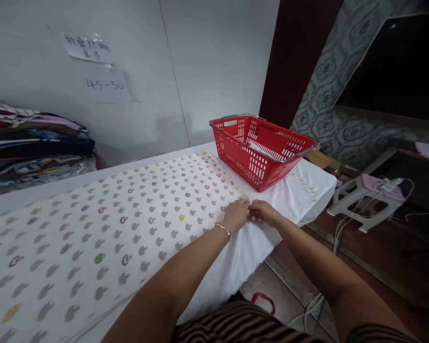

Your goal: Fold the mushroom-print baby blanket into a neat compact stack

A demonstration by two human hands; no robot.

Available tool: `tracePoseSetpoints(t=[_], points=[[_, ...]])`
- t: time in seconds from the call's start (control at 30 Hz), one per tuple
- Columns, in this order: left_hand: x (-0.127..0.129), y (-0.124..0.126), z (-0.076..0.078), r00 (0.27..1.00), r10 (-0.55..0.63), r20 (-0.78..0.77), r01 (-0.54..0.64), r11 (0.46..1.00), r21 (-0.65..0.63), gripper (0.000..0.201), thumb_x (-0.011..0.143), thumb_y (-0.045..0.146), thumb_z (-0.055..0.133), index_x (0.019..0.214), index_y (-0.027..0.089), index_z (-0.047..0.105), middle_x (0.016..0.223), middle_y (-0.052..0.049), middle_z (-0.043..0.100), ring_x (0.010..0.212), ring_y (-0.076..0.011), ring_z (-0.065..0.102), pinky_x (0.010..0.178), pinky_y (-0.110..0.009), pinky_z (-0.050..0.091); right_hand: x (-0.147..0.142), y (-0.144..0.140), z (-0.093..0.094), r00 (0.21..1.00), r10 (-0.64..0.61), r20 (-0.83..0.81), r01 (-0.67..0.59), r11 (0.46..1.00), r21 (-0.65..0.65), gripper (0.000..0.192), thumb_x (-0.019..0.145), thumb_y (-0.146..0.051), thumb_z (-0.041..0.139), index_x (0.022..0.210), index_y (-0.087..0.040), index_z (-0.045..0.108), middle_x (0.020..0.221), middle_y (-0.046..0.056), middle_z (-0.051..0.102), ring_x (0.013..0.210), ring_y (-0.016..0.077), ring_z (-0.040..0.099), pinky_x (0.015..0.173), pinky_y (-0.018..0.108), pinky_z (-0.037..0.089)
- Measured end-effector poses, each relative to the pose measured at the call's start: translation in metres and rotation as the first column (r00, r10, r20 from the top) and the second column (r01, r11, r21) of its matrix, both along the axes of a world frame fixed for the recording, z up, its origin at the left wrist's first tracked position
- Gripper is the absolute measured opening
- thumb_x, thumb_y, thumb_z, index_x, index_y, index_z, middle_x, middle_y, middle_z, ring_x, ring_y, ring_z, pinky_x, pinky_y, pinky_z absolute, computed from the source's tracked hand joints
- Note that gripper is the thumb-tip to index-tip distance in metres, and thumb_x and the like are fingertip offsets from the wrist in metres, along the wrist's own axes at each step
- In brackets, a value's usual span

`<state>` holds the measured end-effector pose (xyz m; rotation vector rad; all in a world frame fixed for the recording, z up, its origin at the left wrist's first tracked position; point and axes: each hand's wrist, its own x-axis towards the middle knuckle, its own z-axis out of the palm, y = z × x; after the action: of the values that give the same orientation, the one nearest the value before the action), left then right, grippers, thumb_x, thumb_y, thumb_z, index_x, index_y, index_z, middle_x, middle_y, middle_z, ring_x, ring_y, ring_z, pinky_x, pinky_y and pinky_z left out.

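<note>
A white cloth [139, 205] printed with grey and coloured mouse-head shapes lies spread along the table. At its near right corner, my left hand [237, 214] is closed on the edge, with a silver bracelet at the wrist. Right beside it, my right hand [263, 213] has its fingers pinched together at the same corner. The fingertips of both hands meet there, and small folds of the cloth show between them. Just beyond my hands stands a red plastic basket [236, 155] with metal handles, apart from them.
The table wears a white cover [312, 183] that hangs over its front edge. Folded clothes [35, 143] are stacked at the far left by the wall. A stool [368, 195] with cables stands on the floor at right. A red loop [263, 300] lies below.
</note>
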<state>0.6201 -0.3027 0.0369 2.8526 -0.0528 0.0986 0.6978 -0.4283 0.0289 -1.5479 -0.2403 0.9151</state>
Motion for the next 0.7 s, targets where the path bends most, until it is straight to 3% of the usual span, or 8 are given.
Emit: tracePoseSetpoints(t=[0.17,0.37,0.6,0.7], points=[[0.001,0.003,-0.007,0.999,-0.046,0.012,0.047,0.998,-0.034,0.026,0.087,0.016,0.039,0.106,0.017,0.057,0.104,-0.009,0.059,0.095,-0.0194,0.056,0.082,-0.03,0.044,0.004,0.001,-0.001,0.999,0.047,0.001,-0.047,0.999,0.012,0.023,0.084,-0.034,0.048,0.074,-0.016,0.057,0.063,0.003,0.065,0.042,0.008,0.052,0.033,0.018,0.026],[-0.01,0.009,-0.009,0.998,-0.054,0.013,0.055,0.997,-0.061,0.035,0.086,0.01,0.039,0.116,0.019,0.053,0.105,-0.008,0.062,0.1,-0.0189,0.056,0.085,-0.03,0.043,0.007,0.004,-0.004,0.998,-0.052,0.035,0.054,0.997,-0.046,0.02,0.085,-0.025,0.049,0.068,-0.016,0.054,0.057,0.002,0.064,0.039,0.0075,0.049,0.033,0.017,0.024],[-0.049,0.049,-0.012,0.996,0.048,0.076,-0.042,0.996,-0.077,0.038,0.085,0.019,0.048,0.123,0.021,0.05,0.119,-0.005,0.059,0.108,-0.0197,0.054,0.089,-0.031,0.043,0.013,0.002,0.005,0.996,-0.082,-0.03,0.078,0.991,-0.106,0.025,0.087,-0.023,0.045,0.065,-0.015,0.053,0.05,0.001,0.057,0.037,0.0072,0.047,0.032,0.018,0.025],[-0.071,0.065,-0.014,0.992,0.012,0.122,-0.013,1.0,0.003,0.03,0.085,0.018,0.049,0.115,0.018,0.052,0.118,-0.006,0.058,0.106,-0.0196,0.054,0.087,-0.031,0.044,0.013,0.001,0.007,0.997,-0.068,-0.043,0.062,0.991,-0.116,0.023,0.088,-0.021,0.045,0.067,-0.015,0.053,0.051,0.001,0.058,0.038,0.0072,0.049,0.032,0.017,0.026]])
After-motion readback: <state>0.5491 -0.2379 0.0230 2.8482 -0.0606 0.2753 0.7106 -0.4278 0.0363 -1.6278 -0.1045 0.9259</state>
